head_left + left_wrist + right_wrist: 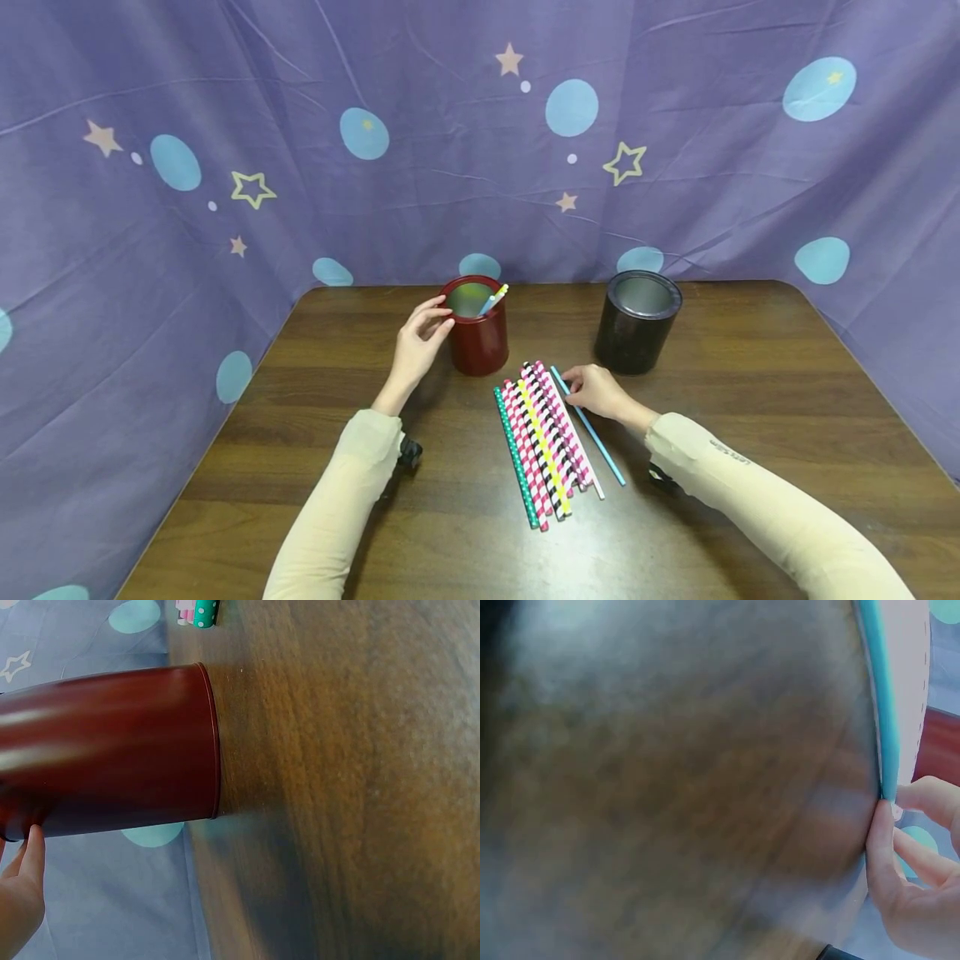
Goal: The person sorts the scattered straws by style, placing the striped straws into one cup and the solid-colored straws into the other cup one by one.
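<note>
A dark red canister point(480, 348) stands at the back of the table, with a blue and a yellow-and-white straw point(500, 293) poking above its rim. My left hand point(415, 348) is at its left side, fingers fairly straight and touching near the rim; the left wrist view shows a fingertip point(36, 840) against the wall of the canister point(112, 750). Right of a row of patterned paper straws point(542, 442) lies a plain blue straw point(606, 450). My right hand point(602, 393) pinches this blue straw point(885, 712) near its far end between thumb and finger.
A black canister point(632, 342) stands at the back right, just beyond my right hand. The row includes green dotted, pink, black, yellow and purple striped straws, with a pale one at its right edge. A purple curtain point(450, 192) hangs behind the wooden table point(757, 400).
</note>
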{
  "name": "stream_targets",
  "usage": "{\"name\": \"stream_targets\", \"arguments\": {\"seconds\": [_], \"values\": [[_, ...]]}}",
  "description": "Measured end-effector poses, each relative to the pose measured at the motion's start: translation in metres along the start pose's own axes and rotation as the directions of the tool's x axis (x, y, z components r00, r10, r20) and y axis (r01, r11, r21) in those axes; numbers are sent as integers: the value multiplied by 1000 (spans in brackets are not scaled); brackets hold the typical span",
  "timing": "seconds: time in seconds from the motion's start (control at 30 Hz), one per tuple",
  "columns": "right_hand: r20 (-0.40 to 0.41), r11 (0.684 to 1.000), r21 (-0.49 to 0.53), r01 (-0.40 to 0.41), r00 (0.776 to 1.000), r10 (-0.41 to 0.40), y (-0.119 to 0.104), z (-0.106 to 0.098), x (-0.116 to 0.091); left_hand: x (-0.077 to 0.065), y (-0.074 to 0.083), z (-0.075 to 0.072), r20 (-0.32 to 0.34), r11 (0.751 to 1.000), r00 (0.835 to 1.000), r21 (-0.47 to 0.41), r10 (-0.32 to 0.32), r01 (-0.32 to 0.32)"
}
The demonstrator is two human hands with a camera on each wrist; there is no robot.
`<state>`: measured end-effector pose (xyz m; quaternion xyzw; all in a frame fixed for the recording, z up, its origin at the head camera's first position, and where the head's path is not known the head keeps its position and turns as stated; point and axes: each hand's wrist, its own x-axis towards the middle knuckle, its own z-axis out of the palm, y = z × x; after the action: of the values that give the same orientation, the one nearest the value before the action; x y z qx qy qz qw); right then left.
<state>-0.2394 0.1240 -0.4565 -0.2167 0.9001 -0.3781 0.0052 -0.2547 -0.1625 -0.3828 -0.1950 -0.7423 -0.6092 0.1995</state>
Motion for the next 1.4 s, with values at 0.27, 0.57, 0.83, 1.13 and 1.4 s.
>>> {"name": "stream_targets", "arguments": {"seconds": [0.27,0.57,0.83,1.13,1.4], "values": [[-15,1000,8,-21,1000,21,2,1,2,1,-2,-1,3,1000,1000,9,25,-25],[-10,993,93,-74,997,75,1,0,1,1,-2,0,4,1000,1000,9,12,-12],[-27,984,148,-95,995,100,0,-3,1,1,-4,0,6,1000,1000,-1,15,-15],[-49,976,191,-108,992,120,-10,-11,3,1,-5,0,3,1000,1000,-1,15,-15],[-90,976,199,-84,991,103,-18,-18,7,1,-6,0,2,1000,1000,-3,23,-23]]}}
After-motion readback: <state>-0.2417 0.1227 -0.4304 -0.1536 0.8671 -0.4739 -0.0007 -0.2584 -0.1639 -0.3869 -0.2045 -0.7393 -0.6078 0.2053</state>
